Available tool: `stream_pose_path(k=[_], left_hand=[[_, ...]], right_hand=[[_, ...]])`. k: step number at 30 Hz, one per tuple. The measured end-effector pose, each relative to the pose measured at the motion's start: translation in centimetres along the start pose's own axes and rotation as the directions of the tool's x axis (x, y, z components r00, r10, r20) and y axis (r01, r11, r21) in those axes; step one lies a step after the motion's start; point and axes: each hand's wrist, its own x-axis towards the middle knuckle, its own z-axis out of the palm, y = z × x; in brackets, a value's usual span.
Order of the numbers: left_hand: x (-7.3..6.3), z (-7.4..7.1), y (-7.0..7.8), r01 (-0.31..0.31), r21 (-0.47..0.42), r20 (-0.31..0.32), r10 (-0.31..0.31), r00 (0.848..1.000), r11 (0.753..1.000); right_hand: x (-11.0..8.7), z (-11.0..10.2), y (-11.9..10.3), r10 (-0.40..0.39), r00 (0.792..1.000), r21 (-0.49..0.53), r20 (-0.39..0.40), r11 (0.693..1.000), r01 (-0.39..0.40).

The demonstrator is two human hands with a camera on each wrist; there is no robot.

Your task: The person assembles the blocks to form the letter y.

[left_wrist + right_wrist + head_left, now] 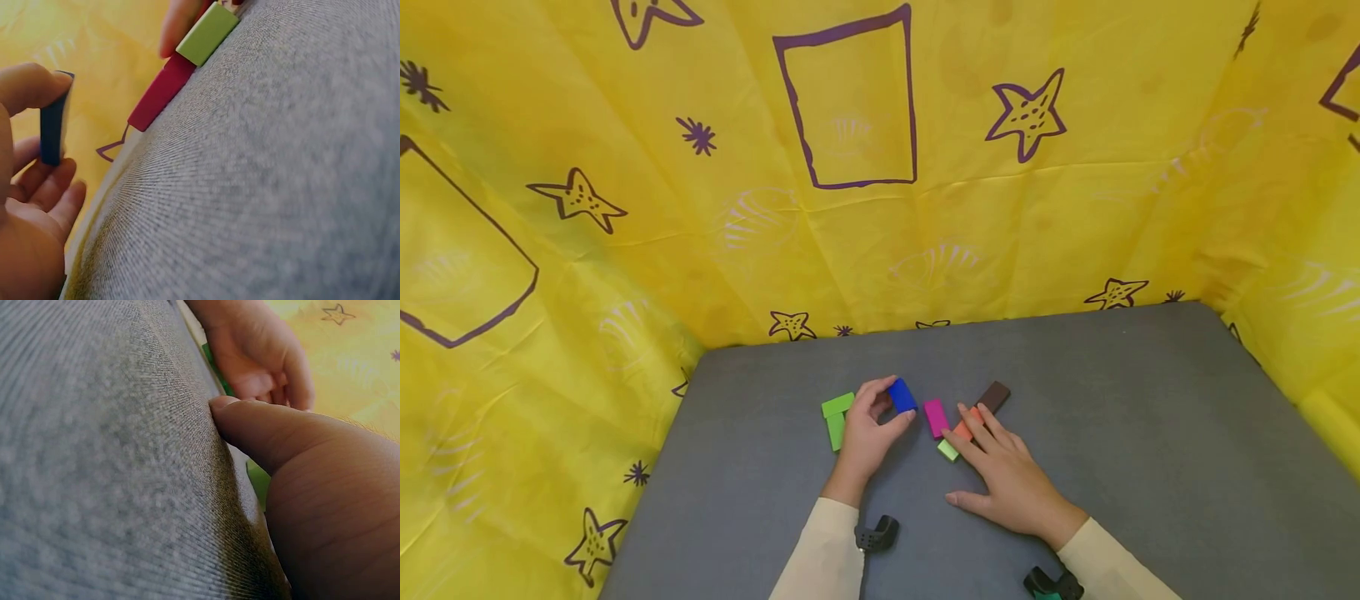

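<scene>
In the head view my left hand (867,437) pinches a blue block (902,396) between thumb and fingers. The left wrist view has the same blue block (54,128) held up off the grey surface. My right hand (1011,483) lies palm down with spread fingers, its fingertips over an orange block (967,426) that they partly hide. A brown block (995,396) sits at the orange one's far end and a small light green block (947,451) at its near end. Between the hands lies a magenta block (936,418).
Two green blocks (837,407) form an angled shape just left of my left hand. The grey table (1150,433) reaches back to yellow cloth (970,225) printed with purple stars and frames. Cloth also hangs along both sides.
</scene>
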Motion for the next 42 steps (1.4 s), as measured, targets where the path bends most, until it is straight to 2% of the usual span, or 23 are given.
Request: stream_pose_path(k=[4, 11, 16, 26, 31, 36, 42], left_hand=[[0.3, 0.1, 0.1, 0.000, -0.061, -0.011, 0.000, 1.000, 0.998], [1.2, 0.2, 0.5, 0.015, -0.093, -0.016, -0.017, 1.000, 0.996], [2.3, 0.4, 0.6, 0.011, -0.102, -0.020, -0.013, 1.000, 0.995], [4.8, 1.2, 0.9, 0.018, -0.083, 0.023, -0.016, 1.000, 0.996], [5.5, 1.9, 0.3, 0.060, -0.020, 0.047, -0.059, 0.997, 0.998], [5.4, 2.4, -1.1, 0.112, 0.125, 0.031, -0.116, 0.993, 0.986], [5.5, 2.3, -1.6, 0.065, 0.308, 0.028, -0.078, 0.997, 0.949]], right_hand=[[0.0, 0.1, 0.1, -0.001, 1.000, 0.001, 0.000, 1.000, 0.001], [0.0, 0.3, 0.2, -0.018, 1.000, 0.007, -0.010, 1.000, 0.018], [0.1, 0.4, 0.2, -0.033, 0.999, 0.002, -0.023, 0.999, 0.033], [0.1, 0.5, 0.4, -0.054, 0.998, -0.001, -0.034, 0.999, 0.054], [0.1, 0.4, 0.4, -0.051, 0.998, -0.008, -0.037, 0.999, 0.050], [0.1, 0.4, 0.4, -0.039, 0.999, -0.011, -0.027, 0.999, 0.039], [0.2, 0.2, 0.4, -0.046, 0.998, -0.014, -0.039, 0.999, 0.046]])
